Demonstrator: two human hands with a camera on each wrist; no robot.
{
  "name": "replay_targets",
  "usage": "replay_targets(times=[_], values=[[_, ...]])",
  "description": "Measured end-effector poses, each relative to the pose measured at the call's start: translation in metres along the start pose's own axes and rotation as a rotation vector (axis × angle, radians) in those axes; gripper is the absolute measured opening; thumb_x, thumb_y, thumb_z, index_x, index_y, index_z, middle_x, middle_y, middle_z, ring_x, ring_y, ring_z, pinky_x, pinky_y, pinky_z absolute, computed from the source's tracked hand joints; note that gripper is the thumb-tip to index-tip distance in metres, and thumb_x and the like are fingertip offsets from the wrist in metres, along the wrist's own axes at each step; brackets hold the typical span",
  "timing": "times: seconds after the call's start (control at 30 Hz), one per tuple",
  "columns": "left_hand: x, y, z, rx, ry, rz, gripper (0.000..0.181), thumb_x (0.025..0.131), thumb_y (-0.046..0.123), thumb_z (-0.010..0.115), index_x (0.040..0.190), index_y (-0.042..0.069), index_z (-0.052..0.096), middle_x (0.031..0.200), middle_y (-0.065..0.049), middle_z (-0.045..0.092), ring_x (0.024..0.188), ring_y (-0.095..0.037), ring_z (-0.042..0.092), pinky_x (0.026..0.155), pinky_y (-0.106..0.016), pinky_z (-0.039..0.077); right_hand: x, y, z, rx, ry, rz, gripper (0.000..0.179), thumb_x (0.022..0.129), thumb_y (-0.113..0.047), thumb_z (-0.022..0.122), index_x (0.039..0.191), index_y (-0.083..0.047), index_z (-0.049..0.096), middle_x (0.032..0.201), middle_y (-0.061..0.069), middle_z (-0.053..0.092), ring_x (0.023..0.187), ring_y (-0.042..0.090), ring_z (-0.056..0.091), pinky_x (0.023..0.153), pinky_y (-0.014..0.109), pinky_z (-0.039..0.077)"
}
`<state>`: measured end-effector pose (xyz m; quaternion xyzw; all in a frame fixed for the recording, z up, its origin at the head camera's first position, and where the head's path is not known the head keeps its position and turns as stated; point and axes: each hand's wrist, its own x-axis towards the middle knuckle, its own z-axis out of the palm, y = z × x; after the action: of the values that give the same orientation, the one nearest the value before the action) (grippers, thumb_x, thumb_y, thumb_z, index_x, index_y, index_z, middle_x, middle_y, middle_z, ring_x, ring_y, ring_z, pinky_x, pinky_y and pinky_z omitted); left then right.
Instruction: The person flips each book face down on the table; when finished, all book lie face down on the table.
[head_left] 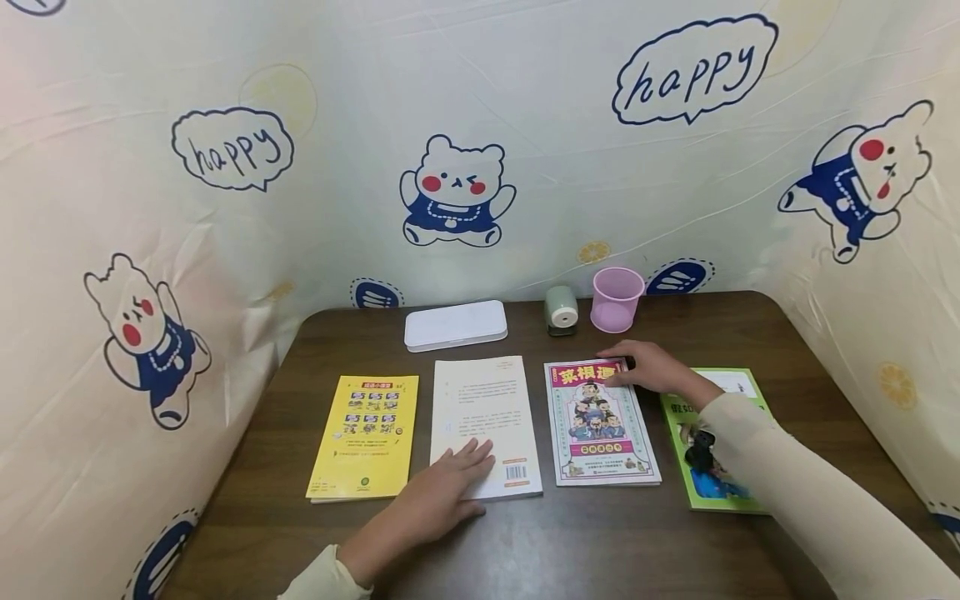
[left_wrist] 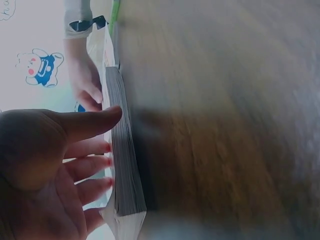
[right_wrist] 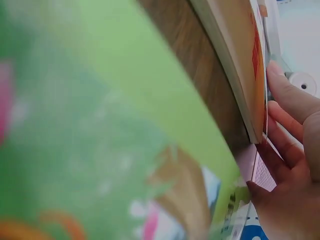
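My left hand [head_left: 442, 492] rests on the lower part of a white paperback book [head_left: 483, 400], back cover up. Its fingers lie on the cover; in the left wrist view the thumb [left_wrist: 95, 122] reaches across the thick page edges [left_wrist: 127, 160]. My right hand [head_left: 656, 371] is at the top right corner of a comic-style book [head_left: 596, 429] with a pink title band, which lies flat. The right thumb [right_wrist: 285, 87] is on its cover, while the other fingers extend along the top edge. Under the right forearm is a green book [head_left: 720, 492], partly hidden by the sleeve.
A yellow book [head_left: 367, 442] lies at the left. Along the table's back edge stand a white flat case [head_left: 456, 325], a small green pencil sharpener [head_left: 561, 308] and a pink cup [head_left: 617, 300]. A printed cloth [head_left: 525, 100] surrounds the dark wooden table [head_left: 540, 550].
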<state>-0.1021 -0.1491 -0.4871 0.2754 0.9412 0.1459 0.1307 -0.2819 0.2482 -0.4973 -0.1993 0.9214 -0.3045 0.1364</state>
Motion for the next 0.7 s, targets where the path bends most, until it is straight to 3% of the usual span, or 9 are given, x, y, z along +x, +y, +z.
replay_targets(times=[0.33,0.53,0.7], values=[[0.006,0.009,0.002,0.038,0.040,-0.029,0.062,0.094,0.041,0.075,0.145,0.010,0.060,0.162,-0.007,0.043,0.154,-0.026,0.033,0.121,-0.049,0.034,-0.002,0.011,-0.005,0.018,-0.028,0.009,0.055,0.094,-0.029,0.078,0.144,-0.009,0.062,0.143,0.021,0.057,0.132,0.043,0.051,0.110,0.064,0.041],[0.015,0.016,0.005,0.051,0.040,-0.032,0.067,0.094,0.044,0.074,0.150,0.012,0.055,0.165,-0.006,0.039,0.154,-0.025,0.031,0.118,-0.049,0.039,-0.003,0.015,-0.005,0.011,-0.024,-0.005,0.054,0.094,-0.028,0.078,0.142,-0.007,0.063,0.140,0.020,0.058,0.131,0.042,0.051,0.110,0.064,0.041],[0.026,0.026,0.008,0.051,0.039,0.007,0.074,0.094,0.044,0.074,0.155,0.010,0.048,0.168,-0.005,0.033,0.156,-0.024,0.027,0.121,-0.047,0.034,-0.001,0.018,-0.004,-0.004,-0.022,-0.025,0.053,0.094,-0.028,0.078,0.140,-0.007,0.064,0.138,0.020,0.058,0.129,0.041,0.052,0.109,0.063,0.042]])
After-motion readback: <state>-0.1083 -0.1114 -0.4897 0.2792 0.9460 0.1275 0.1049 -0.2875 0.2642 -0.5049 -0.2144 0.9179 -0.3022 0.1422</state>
